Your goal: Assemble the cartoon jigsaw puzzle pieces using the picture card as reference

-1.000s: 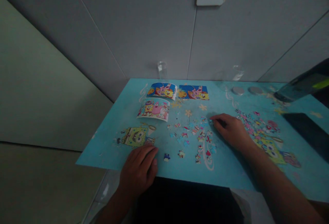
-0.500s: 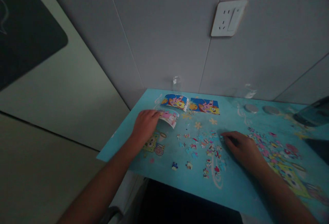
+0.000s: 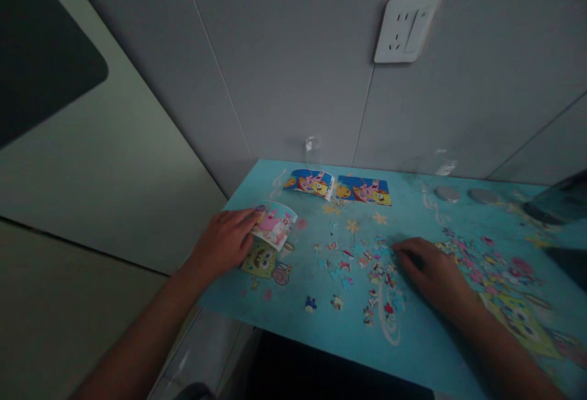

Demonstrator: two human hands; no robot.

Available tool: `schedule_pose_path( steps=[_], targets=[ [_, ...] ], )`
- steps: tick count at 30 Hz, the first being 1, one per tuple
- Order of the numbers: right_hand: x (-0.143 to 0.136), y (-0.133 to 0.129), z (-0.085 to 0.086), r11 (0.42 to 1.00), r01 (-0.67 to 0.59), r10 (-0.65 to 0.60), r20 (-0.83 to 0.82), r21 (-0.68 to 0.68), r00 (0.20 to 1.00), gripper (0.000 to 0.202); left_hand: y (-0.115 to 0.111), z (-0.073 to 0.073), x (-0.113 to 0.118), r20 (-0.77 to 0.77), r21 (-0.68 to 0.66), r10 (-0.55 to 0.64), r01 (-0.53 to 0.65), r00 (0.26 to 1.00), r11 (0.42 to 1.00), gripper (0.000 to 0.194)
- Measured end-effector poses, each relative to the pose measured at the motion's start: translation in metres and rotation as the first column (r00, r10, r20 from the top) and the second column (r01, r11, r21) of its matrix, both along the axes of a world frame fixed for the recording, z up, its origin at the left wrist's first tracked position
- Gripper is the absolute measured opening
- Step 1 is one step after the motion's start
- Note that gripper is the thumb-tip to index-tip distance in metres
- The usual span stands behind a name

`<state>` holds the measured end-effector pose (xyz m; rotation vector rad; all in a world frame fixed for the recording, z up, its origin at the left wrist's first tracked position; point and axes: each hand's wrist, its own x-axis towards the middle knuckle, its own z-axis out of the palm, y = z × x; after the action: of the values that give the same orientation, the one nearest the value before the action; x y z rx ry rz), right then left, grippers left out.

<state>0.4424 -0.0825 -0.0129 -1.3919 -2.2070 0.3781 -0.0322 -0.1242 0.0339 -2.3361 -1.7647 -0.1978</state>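
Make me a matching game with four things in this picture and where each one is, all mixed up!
Things:
1. Left hand
2. Right hand
3. Socket
4. Grey discs

Places:
A. Up on the wall
B. Beside small puzzle pieces
C. Near the back edge of the table
D. At the card with the pink figure

Right pairs: 1-D, 2-B, 3-A, 4-C

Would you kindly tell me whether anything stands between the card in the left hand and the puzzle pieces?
Nothing visible does; only the printed table shows between the card, held by the left hand, and the pieces.
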Motion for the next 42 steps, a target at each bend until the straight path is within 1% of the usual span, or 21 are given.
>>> schedule_pose_path(
  steps=[1, 3, 5, 7, 8, 10, 13, 14, 16, 18, 20, 22, 25, 27, 28, 29, 31, 35, 37, 39, 42],
  targets=[
    [0.000, -0.001, 0.000, 1.000, 0.002, -0.002, -0.002, 0.000, 1.000, 0.023, -0.003, -0.003, 0.000, -0.010, -0.049, -0.049, 0.049, 0.999, 0.998, 0.052],
    [0.000, -0.001, -0.001, 1.000, 0.006, -0.006, -0.006, 0.002, 1.000, 0.023, -0.003, -0.003, 0.000, 0.002, -0.100, -0.138, 0.138, 0.990, 0.985, 0.057],
    [-0.001, -0.001, -0.001, 1.000, 0.012, -0.012, -0.014, 0.002, 1.000, 0.023, 0.010, 0.006, 0.004, 0.043, -0.061, -0.176, 0.178, 0.984, 0.982, 0.057],
    [-0.002, -0.001, 0.000, 1.000, 0.019, -0.019, -0.023, -0.001, 1.000, 0.023, 0.038, 0.016, 0.015, 0.053, 0.051, -0.134, 0.132, 0.990, 0.990, 0.050],
    [-0.002, -0.001, -0.001, 1.000, 0.024, -0.024, -0.026, -0.003, 0.999, 0.022, 0.056, 0.020, 0.023, 0.026, 0.078, -0.132, 0.130, 0.991, 0.988, 0.046],
    [-0.002, -0.001, -0.002, 1.000, 0.030, -0.031, -0.029, -0.005, 0.999, 0.022, 0.095, 0.025, 0.042, -0.023, 0.077, -0.142, 0.144, 0.990, 0.987, 0.042],
    [-0.001, -0.002, -0.003, 0.999, 0.040, -0.040, -0.038, -0.002, 0.999, 0.021, 0.143, 0.021, 0.067, -0.045, 0.051, -0.173, 0.175, 0.984, 0.983, 0.040],
    [-0.001, -0.002, -0.004, 0.999, 0.043, -0.043, -0.041, -0.003, 0.998, 0.021, 0.153, 0.018, 0.073, -0.055, 0.037, -0.187, 0.189, 0.981, 0.981, 0.037],
    [-0.001, -0.003, -0.004, 0.999, 0.049, -0.049, -0.046, -0.008, 0.998, 0.022, 0.164, 0.011, 0.080, -0.076, 0.014, -0.204, 0.205, 0.976, 0.979, 0.029],
    [-0.001, -0.004, -0.003, 0.998, 0.052, -0.053, -0.046, -0.018, 0.998, 0.022, 0.166, 0.007, 0.081, -0.094, 0.003, -0.205, 0.206, 0.974, 0.979, 0.024],
    [-0.002, -0.005, -0.003, 0.998, 0.050, -0.051, -0.045, -0.027, 0.998, 0.022, 0.165, 0.010, 0.075, -0.105, 0.015, -0.184, 0.187, 0.977, 0.982, 0.027],
    [-0.003, -0.006, -0.002, 0.998, 0.044, -0.045, -0.046, -0.034, 0.998, 0.022, 0.161, 0.021, 0.064, -0.107, 0.055, -0.135, 0.142, 0.985, 0.988, 0.030],
    [-0.005, -0.007, 0.002, 0.999, 0.031, -0.033, -0.055, -0.030, 0.998, 0.022, 0.154, 0.044, 0.049, -0.084, 0.150, -0.021, 0.034, 0.996, 0.988, 0.029],
    [-0.007, -0.008, 0.005, 1.000, 0.019, -0.021, -0.061, -0.020, 0.998, 0.021, 0.148, 0.055, 0.046, -0.065, 0.187, 0.008, 0.004, 0.998, 0.982, 0.030],
    [-0.008, -0.008, 0.007, 1.000, 0.015, -0.016, -0.062, -0.015, 0.998, 0.021, 0.145, 0.057, 0.047, -0.059, 0.190, 0.005, 0.006, 0.998, 0.982, 0.031],
    [-0.009, -0.009, 0.008, 1.000, 0.012, -0.013, -0.062, -0.011, 0.998, 0.021, 0.142, 0.056, 0.049, -0.055, 0.184, -0.009, 0.019, 0.998, 0.983, 0.031],
    [-0.011, -0.010, 0.011, 1.000, 0.012, -0.013, -0.063, -0.005, 0.998, 0.021, 0.137, 0.046, 0.055, -0.051, 0.149, -0.055, 0.062, 0.997, 0.987, 0.031],
    [-0.012, -0.010, 0.013, 1.000, 0.024, -0.023, -0.075, 0.017, 0.997, 0.021, 0.133, 0.012, 0.064, -0.029, 0.058, -0.143, 0.145, 0.989, 0.988, 0.034],
    [-0.012, -0.010, 0.014, 0.999, 0.037, -0.035, -0.078, 0.024, 0.996, 0.021, 0.132, 0.000, 0.064, -0.006, 0.017, -0.181, 0.181, 0.984, 0.983, 0.035],
    [-0.011, -0.011, 0.014, 0.999, 0.048, -0.046, -0.076, 0.023, 0.996, 0.021, 0.130, -0.006, 0.062, 0.019, -0.011, -0.215, 0.215, 0.976, 0.977, 0.038],
    [-0.011, -0.011, 0.014, 0.999, 0.050, -0.050, -0.067, 0.011, 0.997, 0.021, 0.121, -0.002, 0.055, 0.054, -0.012, -0.240, 0.241, 0.969, 0.970, 0.044]
  ],
)
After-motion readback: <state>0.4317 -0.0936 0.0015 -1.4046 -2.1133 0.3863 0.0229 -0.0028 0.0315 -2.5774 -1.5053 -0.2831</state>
